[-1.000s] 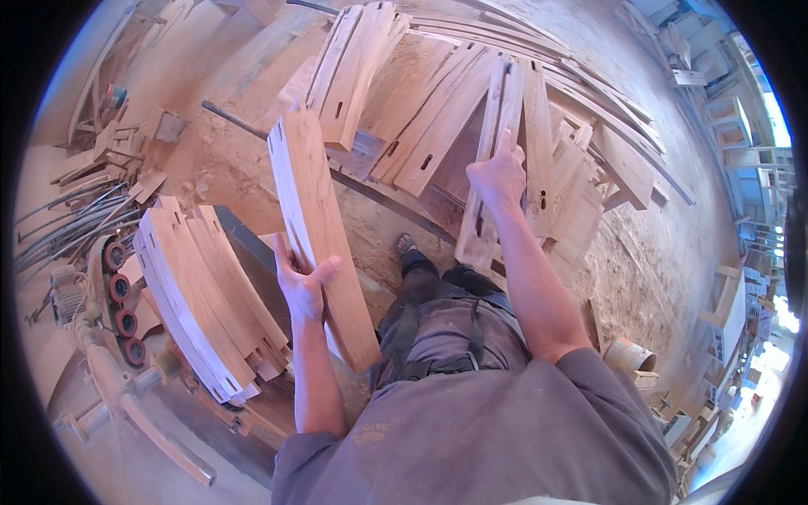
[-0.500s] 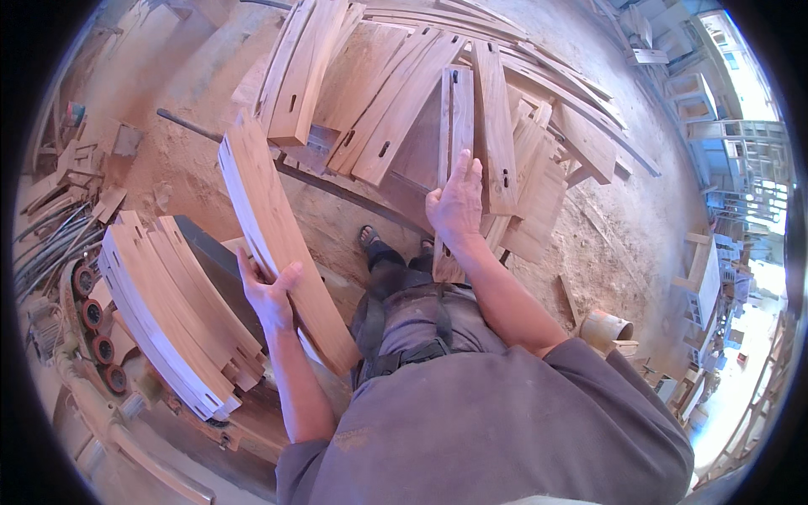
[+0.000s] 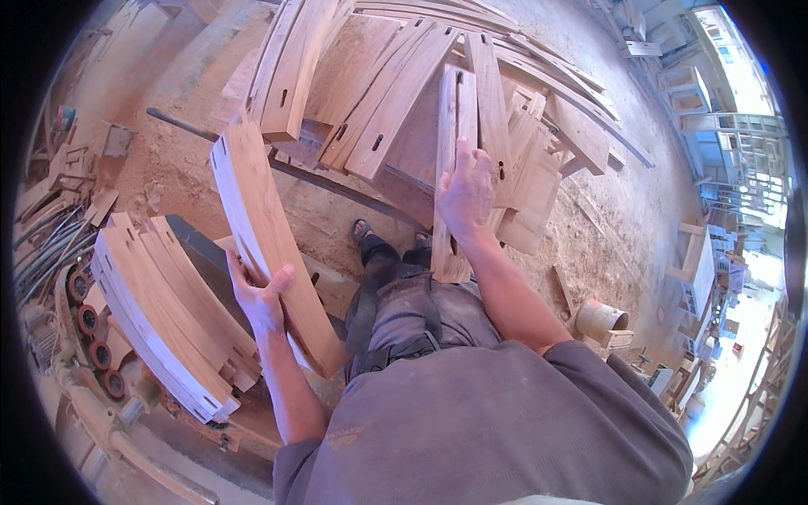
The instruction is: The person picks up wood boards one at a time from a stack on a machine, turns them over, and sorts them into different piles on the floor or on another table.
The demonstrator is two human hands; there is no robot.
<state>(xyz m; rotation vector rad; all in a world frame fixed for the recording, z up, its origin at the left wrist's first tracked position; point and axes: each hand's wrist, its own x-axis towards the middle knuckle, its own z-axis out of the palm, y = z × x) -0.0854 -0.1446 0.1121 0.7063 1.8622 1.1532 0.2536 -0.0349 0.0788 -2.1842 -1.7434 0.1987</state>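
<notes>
My left hand [image 3: 259,296] grips a long, thick wooden board [image 3: 273,227] near its lower half, thumb across the face and fingers at the left edge. This board slants from upper left down toward my waist. In front of me, my right hand [image 3: 468,192] is closed round a narrow wooden rail [image 3: 457,109] with dark slots cut in it. The rail stands nearly straight away from my body, its near end close to my waist. The palm side of the right hand is hidden.
Slotted planks [image 3: 400,101] lie spread on a low support ahead. To my left rests a stack of curved wooden pieces [image 3: 168,311], beside a machine with a row of round rollers [image 3: 94,347]. A bucket [image 3: 602,317] stands at right on the sawdust-covered floor [image 3: 614,244].
My right hand has turned the rail so that more of its broad side shows, and moved slightly right. My left hand and its board have shifted slightly left in the picture.
</notes>
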